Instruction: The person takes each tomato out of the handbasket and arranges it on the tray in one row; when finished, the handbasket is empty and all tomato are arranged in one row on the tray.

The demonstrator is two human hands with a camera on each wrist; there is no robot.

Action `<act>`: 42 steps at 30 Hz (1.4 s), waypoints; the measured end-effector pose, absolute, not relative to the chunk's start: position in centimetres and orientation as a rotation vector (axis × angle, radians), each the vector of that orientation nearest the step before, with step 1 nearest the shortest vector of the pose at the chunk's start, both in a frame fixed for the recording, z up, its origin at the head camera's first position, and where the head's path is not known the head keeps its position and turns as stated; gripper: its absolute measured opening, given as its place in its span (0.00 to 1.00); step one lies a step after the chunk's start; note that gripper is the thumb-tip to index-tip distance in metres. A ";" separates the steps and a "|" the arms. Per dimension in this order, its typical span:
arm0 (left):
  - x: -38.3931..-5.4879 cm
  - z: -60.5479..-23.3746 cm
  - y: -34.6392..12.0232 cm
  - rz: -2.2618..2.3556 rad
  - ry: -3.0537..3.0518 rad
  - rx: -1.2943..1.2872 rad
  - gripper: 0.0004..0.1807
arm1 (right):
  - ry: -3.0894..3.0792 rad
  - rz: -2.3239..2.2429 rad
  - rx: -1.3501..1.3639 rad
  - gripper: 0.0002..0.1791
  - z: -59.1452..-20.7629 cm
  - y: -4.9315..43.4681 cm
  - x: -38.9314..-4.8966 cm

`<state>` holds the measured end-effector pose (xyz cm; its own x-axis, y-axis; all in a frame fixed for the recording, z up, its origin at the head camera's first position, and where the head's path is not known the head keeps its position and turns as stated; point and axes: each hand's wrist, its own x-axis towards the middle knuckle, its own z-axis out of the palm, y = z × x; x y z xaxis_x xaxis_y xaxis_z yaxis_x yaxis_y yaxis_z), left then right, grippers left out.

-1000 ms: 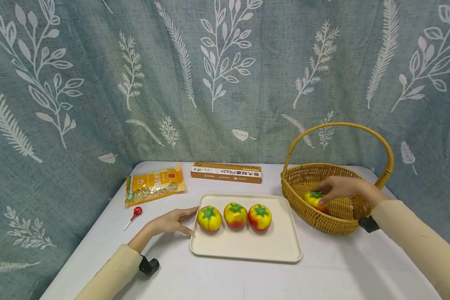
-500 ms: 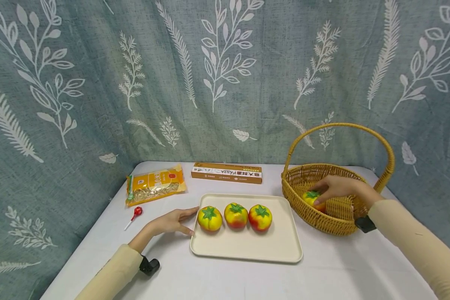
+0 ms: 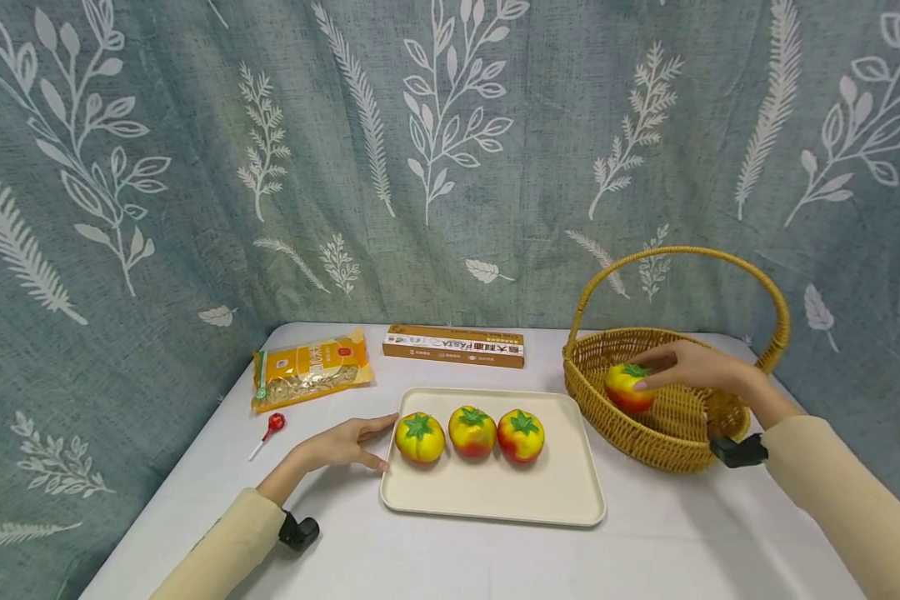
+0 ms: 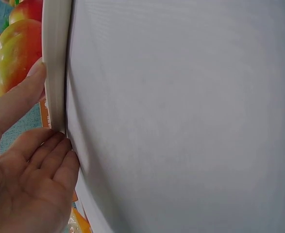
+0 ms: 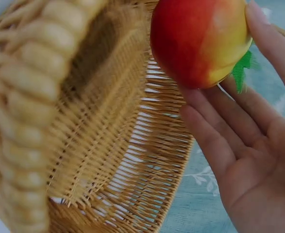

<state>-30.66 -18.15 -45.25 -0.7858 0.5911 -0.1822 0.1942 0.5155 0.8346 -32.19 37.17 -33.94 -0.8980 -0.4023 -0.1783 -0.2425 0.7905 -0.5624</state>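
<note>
My right hand [image 3: 678,367] holds a red-and-yellow toy tomato [image 3: 628,392] with green leaves, above the floor of the wicker basket [image 3: 678,454]. In the right wrist view the thumb lies on one side of the tomato [image 5: 198,43] and the fingers on the other. My left hand [image 3: 341,443] rests at the left edge of a cream tray [image 3: 495,496], its thumb and fingers spread along the rim. The left wrist view shows the thumb tip at the tray rim [image 4: 55,73] and the fingertips against the outer edge. Three similar tomatoes [image 3: 472,432] sit in a row on the tray.
Behind the tray lies a brown pasta box [image 3: 453,346]. An orange food bag [image 3: 311,368] and a red lollipop [image 3: 273,423] are at the left. The basket's tall handle [image 3: 675,248] arches over it. A patterned blue-green curtain [image 3: 450,167] surrounds the table.
My right hand, gripping the tomato, has risen within the basket after a small shift to the left. The left hand, tray and tomatoes on it have stayed in place.
</note>
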 end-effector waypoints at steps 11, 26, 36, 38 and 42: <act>-30.5 -45.1 -18.2 1.193 2.303 0.648 0.47 | 2.845 -0.976 -0.393 0.40 -33.6 37.0 -28.9; -30.4 -45.5 -18.2 1.198 2.309 0.665 0.47 | 2.984 -1.242 -0.427 0.37 -35.0 32.9 -24.1; -30.3 -45.3 -18.2 1.163 2.333 0.677 0.47 | 3.037 -1.246 -0.450 0.37 -36.6 30.1 -22.6; -30.3 -45.2 -18.2 1.168 2.329 0.673 0.47 | 3.037 -1.253 -0.476 0.36 -37.1 29.6 -22.4; -30.2 -45.1 -18.2 1.170 2.331 0.677 0.46 | 3.017 -1.276 -0.528 0.36 -38.3 28.8 -22.3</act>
<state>-30.19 -18.15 -45.14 -0.7816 0.6010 -0.1670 0.2254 0.5217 0.8229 -22.27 28.79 -38.28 -0.9342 -0.2199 0.2809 -0.3547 0.6561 -0.6661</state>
